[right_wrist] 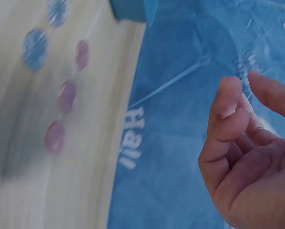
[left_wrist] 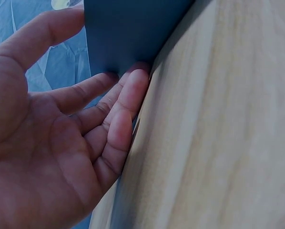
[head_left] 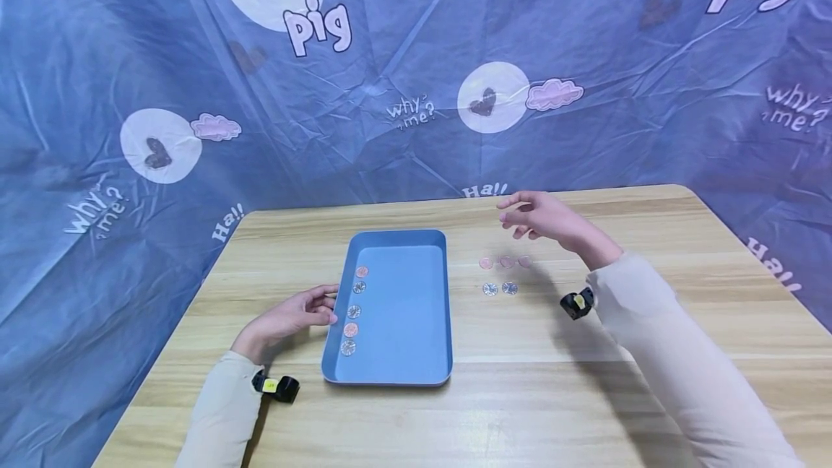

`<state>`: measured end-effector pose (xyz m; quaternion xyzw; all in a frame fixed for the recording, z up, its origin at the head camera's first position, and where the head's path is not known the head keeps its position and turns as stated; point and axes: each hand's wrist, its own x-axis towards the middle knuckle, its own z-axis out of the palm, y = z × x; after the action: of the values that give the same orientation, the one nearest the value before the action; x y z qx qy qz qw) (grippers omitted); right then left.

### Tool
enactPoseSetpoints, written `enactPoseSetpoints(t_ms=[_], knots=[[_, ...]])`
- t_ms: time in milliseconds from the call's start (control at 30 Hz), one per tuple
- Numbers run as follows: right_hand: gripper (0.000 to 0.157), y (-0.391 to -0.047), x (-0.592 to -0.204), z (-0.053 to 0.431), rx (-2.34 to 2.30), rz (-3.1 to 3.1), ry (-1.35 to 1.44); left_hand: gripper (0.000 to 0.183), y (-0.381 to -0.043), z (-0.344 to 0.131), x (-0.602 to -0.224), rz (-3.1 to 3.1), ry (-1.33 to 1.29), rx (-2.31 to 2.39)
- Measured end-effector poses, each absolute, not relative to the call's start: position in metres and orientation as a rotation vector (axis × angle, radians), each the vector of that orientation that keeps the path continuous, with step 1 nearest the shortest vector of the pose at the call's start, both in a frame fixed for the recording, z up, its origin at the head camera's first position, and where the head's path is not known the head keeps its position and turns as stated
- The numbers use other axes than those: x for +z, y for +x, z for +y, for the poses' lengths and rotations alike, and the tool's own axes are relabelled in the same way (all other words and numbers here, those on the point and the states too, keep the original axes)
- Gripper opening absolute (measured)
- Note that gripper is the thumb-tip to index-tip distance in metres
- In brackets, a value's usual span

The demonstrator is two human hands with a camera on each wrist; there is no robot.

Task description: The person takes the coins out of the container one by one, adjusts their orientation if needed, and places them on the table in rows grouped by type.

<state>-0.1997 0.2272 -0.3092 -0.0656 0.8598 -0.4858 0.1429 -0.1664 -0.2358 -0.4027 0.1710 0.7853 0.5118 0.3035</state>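
Note:
My left hand grips the left side of a shallow blue tray, the thumb at the rim and the other fingers low against the outer wall in the left wrist view. Inside the tray, pink and silver coin-like discs form a column along its left side. My right hand hangs in the air near the table's back edge, fingers loosely bent and holding nothing. Closer to me than that hand, three pink discs lie in a row on the table, with two silver discs in front of them.
The wood-grain table bears the tray and discs. A blue printed cloth hangs behind it and along both sides. Each wrist wears a small black camera.

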Motion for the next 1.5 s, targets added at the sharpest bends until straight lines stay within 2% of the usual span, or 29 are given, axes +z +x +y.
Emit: enactPoseSetpoints(t_ms=[467, 933, 1267, 1500], knots=[[0.035, -0.199, -0.291, 0.152, -1.445, 2.377, -0.403, 0.076, -0.168, -0.237, -0.404, 2.067, 0.455, 1.373], [0.035, -0.199, -0.303, 0.080, -1.557, 2.179, -0.460, 0.077, -0.169, -0.238, -0.405, 2.062, 0.458, 1.376], [0.032, -0.197, -0.312, 0.050, -1.573, 2.119, -0.467, 0.077, -0.169, -0.237, -0.403, 2.049, 0.451, 1.373], [0.035, -0.196, -0.335, 0.034, -1.575, 2.066, -0.440, 0.076, -0.170, -0.238, -0.404, 2.045, 0.474, 1.368]])
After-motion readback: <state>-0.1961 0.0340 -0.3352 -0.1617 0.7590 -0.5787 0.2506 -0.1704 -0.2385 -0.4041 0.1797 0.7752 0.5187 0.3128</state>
